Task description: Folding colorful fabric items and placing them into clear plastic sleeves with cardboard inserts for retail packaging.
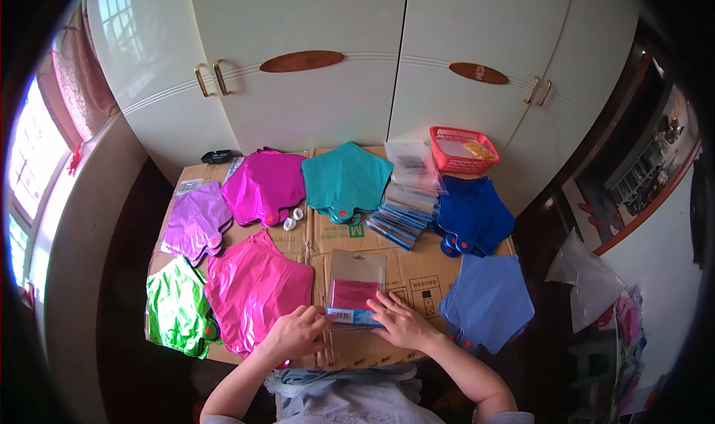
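A clear plastic packet (358, 266) with a hang hole lies flat on the cardboard in front of me. Inside it are a folded magenta piece (351, 293) and a blue-and-white card strip with a barcode (341, 315). My left hand (298, 333) has its fingers curled together at the packet's lower left edge. My right hand (402, 323) rests with fingers spread on the packet's right side, touching the card strip. Nearest to my left hand is a large, shiny pink flat piece (261, 293). A matte blue-grey stack (488, 299) lies right of my right hand.
Shiny flat stacks in green (176, 308), lilac (195, 219), magenta (264, 185), teal (348, 179) and dark blue (474, 214) ring the cardboard (298, 241). Several slim packets (400, 224), clear bags (414, 163), a red basket (450, 162) and two small white objects (293, 219) lie farther back.
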The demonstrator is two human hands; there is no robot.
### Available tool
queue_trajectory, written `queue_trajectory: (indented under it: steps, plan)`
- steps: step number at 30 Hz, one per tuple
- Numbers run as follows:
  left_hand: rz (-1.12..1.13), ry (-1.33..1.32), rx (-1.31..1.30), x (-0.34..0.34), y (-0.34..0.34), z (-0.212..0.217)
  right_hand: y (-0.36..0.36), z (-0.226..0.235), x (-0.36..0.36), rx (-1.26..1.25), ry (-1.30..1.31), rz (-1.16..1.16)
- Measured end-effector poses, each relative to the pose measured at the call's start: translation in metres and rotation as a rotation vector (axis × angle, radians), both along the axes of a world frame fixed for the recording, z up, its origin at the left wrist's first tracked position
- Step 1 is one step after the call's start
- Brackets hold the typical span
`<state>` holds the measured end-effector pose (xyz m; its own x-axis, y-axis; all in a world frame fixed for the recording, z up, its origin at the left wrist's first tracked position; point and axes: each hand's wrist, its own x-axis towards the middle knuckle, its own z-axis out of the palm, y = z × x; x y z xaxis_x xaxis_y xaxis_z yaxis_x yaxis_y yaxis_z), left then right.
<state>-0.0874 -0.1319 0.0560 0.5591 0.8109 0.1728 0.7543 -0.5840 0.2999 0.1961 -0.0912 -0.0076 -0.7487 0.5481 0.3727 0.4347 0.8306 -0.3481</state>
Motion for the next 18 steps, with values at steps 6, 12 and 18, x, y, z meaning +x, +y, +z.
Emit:
queue_trajectory:
  steps: [6, 12, 18]
  plan:
    - [-0.025, 0.007, 0.057, 0.001, 0.006, -0.022, -0.001, 0.008, -0.001, -0.013, -0.005, -0.001]
    - [0.075, -0.200, 0.014, 0.002, 0.018, -0.036, -0.007, 0.021, -0.007, -0.066, 0.144, -0.099]
    - [0.241, -0.194, -0.147, 0.008, 0.026, -0.036, -0.006, 0.015, -0.012, -0.180, 0.216, -0.197]
